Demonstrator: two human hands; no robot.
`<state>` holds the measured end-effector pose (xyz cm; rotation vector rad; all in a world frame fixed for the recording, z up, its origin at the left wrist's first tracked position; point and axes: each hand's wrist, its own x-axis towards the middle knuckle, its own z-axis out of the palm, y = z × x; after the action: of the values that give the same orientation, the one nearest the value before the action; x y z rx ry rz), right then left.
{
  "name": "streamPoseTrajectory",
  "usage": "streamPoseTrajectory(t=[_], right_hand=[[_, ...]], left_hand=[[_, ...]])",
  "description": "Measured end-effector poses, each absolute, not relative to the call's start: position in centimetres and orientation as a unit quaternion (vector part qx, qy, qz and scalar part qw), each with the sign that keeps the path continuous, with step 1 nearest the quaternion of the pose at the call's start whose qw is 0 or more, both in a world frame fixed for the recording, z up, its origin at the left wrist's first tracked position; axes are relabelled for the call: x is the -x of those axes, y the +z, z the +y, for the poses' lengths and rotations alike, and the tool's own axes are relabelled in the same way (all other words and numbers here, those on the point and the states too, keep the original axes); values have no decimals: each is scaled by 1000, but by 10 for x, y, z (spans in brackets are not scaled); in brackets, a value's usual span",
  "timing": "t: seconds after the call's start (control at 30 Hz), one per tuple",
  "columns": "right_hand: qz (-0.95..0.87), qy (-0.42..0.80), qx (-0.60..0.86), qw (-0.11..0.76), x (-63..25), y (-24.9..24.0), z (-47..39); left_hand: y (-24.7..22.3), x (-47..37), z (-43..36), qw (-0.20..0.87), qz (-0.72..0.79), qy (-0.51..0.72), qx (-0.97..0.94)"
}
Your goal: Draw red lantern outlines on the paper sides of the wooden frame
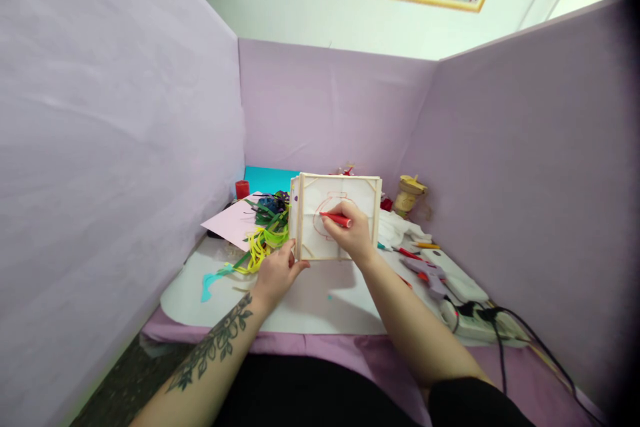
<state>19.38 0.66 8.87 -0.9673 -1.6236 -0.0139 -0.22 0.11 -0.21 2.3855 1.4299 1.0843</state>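
A box-like wooden frame with white panels stands upright on the white table. Its front panel bears a red outline of a rounded, lantern-like shape, partly covered by my right hand. That hand is closed around a red marker, whose tip meets the panel near the outline's left side. My left hand grips the frame's lower left corner, thumb in front and fingers at the side.
Left of the frame lie yellow and green paper strips, a pink sheet and a red cylinder. To the right are a glue gun, a power strip with black cables, and a yellowish container. Purple partitions surround the table.
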Motion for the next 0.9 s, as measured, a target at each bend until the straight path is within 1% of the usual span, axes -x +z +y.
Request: streamPoseTrajectory(t=[0.67, 0.9], right_hand=[[-706, 1, 395, 588, -196, 87, 3], [-722, -2, 402, 563, -198, 85, 3]], left_hand=[[-3, 2, 1, 78, 471, 364, -800], [-2, 2, 1, 79, 470, 367, -799]])
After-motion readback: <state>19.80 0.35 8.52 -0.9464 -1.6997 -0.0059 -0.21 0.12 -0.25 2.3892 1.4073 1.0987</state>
